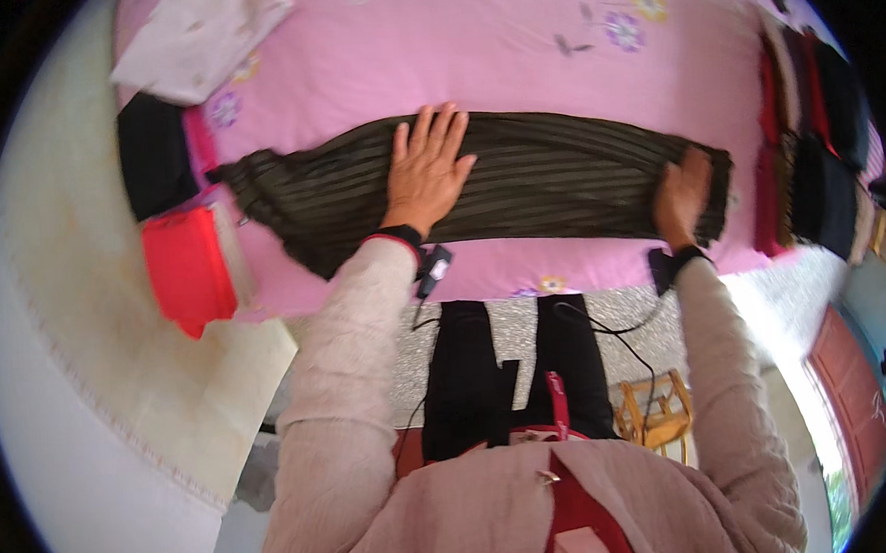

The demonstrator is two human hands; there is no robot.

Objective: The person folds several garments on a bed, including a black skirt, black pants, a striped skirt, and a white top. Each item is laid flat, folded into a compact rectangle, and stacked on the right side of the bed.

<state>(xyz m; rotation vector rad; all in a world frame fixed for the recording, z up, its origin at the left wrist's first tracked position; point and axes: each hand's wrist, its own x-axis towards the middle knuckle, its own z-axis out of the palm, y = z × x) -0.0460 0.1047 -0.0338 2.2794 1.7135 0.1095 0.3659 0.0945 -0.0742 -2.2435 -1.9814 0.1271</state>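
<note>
A dark striped garment (558,173), folded into a long band, lies across the pink bedspread (492,71). My left hand (428,168) rests flat on its middle, palm down, fingers spread toward the far edge. Near the garment's right end is my right hand (683,192), slightly blurred, palm toward the cloth and holding nothing. The fabric is fairly smooth between my hands. At its left end the cloth narrows and bunches into wrinkles.
Folded black (155,156) and red (187,263) cloths lie at the bed's left edge, below a pale cloth (201,41). Stacks of dark folded clothes (822,196) line the right edge. Cables (626,331) hang from my wrists. A small wooden chair (660,411) stands on the floor.
</note>
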